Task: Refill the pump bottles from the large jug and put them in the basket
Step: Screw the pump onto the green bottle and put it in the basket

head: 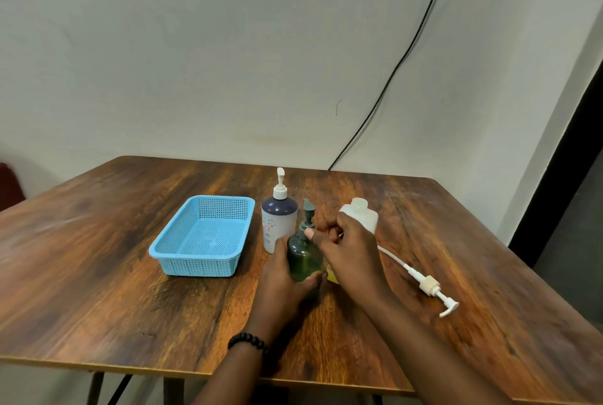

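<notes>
A dark green pump bottle (304, 252) stands upright at the middle of the wooden table (98, 290). My left hand (283, 280) wraps around its lower body from the left. My right hand (349, 249) hovers at the bottle's neck, fingers curled near the grey-green pump collar; whether it grips the collar is unclear. Behind it stands a white and dark blue pump bottle (279, 218). A white uncapped jug (361, 213) is partly hidden behind my right hand. A blue mesh basket (204, 236) sits to the left, with nothing inside.
A loose white pump head with its long tube (424, 282) lies on the table to the right. Something yellow (332, 275) shows under my right wrist. A black cable runs down the wall behind the table.
</notes>
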